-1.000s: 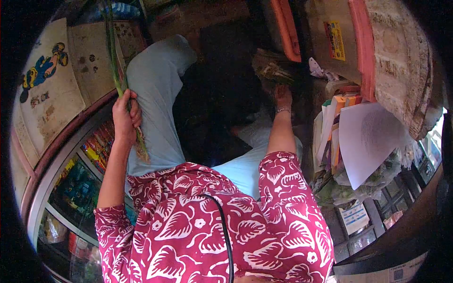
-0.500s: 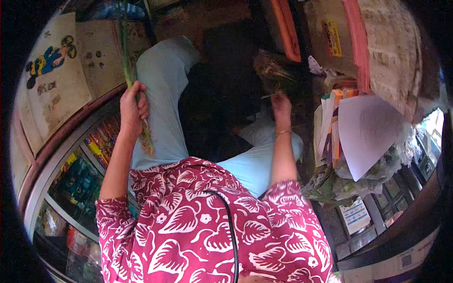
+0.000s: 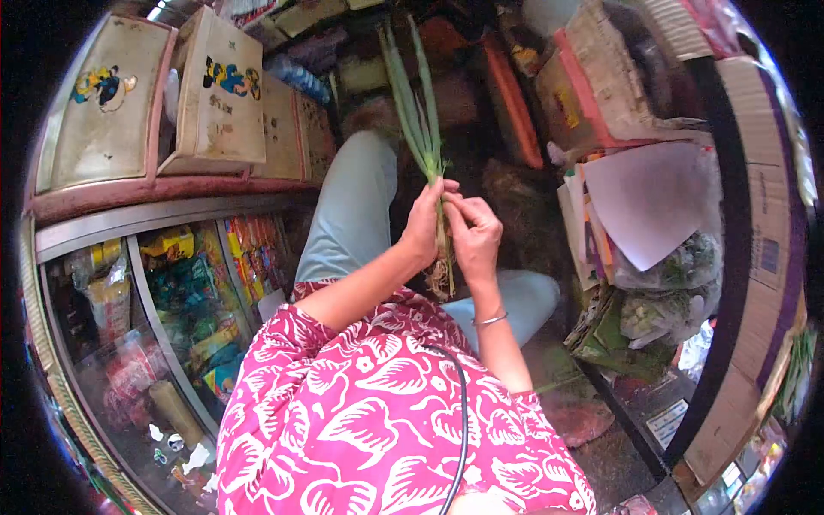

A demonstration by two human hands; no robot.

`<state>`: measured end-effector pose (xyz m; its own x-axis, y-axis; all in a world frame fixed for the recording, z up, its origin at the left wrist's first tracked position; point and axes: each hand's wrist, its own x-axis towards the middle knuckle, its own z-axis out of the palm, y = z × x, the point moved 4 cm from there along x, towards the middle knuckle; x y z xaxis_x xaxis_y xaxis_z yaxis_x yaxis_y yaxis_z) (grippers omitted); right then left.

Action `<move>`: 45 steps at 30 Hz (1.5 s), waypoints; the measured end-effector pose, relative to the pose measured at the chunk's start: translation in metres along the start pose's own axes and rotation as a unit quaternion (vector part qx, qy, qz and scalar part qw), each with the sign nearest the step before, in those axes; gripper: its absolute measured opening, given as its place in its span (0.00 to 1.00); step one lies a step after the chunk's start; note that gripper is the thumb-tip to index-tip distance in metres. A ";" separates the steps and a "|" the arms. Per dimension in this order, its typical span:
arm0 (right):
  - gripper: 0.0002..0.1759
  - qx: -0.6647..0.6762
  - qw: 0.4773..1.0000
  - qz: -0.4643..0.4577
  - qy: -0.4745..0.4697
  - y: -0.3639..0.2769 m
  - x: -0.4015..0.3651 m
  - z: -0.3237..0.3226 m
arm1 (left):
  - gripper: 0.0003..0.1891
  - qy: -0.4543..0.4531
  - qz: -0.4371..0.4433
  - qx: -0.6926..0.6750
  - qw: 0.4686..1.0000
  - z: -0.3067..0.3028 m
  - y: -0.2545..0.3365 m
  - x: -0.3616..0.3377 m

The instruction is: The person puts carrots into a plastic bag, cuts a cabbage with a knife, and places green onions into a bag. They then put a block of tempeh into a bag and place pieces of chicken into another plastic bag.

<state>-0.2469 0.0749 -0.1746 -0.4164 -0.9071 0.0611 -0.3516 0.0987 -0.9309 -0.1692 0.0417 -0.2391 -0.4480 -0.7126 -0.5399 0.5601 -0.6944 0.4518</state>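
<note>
A small bunch of spring onions (image 3: 415,120) stands nearly upright in front of my body, its long green leaves pointing away from me. My left hand (image 3: 423,221) is wrapped round the pale stalks. Close against it, my right hand (image 3: 476,233) pinches at the same stalks with thumb and forefinger. The brown, stringy roots (image 3: 441,280) hang below both hands, toward my lap. Exactly which strand lies between the right fingertips is too small to make out.
At my left is a glass-fronted case (image 3: 184,300) of colourful packets, with cream drawers (image 3: 215,112) above it. Books under a white paper sheet (image 3: 644,206) are on the right, above a plastic bag of greens (image 3: 661,309). Dim plant scraps (image 3: 511,180) lie on the floor ahead.
My left hand has brought the spring onions from beside my left leg to the middle. My right hand has come up from near the floor scraps and joined it at the stalks.
</note>
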 end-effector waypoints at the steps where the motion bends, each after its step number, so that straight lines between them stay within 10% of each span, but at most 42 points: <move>1: 0.08 0.007 1.000 -0.018 0.013 -0.003 -0.001 -0.004 | 0.13 0.005 0.046 0.029 0.999 0.006 -0.001 -0.004; 10: 0.20 -0.082 0.989 -0.063 -0.101 -0.063 0.038 -0.004 | 0.13 0.090 0.096 0.024 0.991 0.050 0.044 -0.002; 18: 0.18 -0.147 0.968 -0.197 -0.043 -0.196 0.098 -0.093 | 0.32 -0.186 0.104 0.059 0.975 0.183 0.125 -0.063; 22: 0.16 -0.070 0.975 -0.208 -0.034 -0.305 0.101 -0.160 | 0.19 -0.158 0.081 0.184 0.967 0.237 0.152 -0.072; 23: 0.15 -0.082 0.974 -0.207 -0.039 -0.334 0.102 -0.177 | 0.11 -0.188 0.264 0.379 0.866 0.277 0.172 -0.089; 24: 0.15 -0.091 0.973 -0.206 -0.049 -0.358 0.102 -0.197 | 0.09 -0.212 0.128 0.226 0.942 0.301 0.175 -0.092; 30: 0.18 -0.124 0.953 -0.275 -0.018 -0.453 0.120 -0.301 | 0.25 -0.368 0.161 0.369 0.838 0.460 0.148 -0.119; 38: 0.17 0.025 0.979 -0.197 -0.043 -0.424 0.147 -0.395 | 0.07 -0.346 0.013 0.040 0.937 0.518 0.112 -0.096; 42: 0.17 0.174 0.946 -0.171 -0.212 -0.374 0.167 -0.391 | 0.13 -0.323 -0.038 0.060 0.944 0.498 0.116 -0.075; 45: 0.17 0.193 0.937 -0.161 -0.241 -0.332 0.184 -0.396 | 0.16 -0.325 0.107 0.137 0.930 0.492 0.123 -0.099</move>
<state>-0.5393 0.0370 0.2881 0.1183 -0.9531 0.2787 -0.0254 -0.2835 -0.9586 -0.3983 -0.0220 0.2192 -0.7228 -0.6857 0.0859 0.5267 -0.4662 0.7109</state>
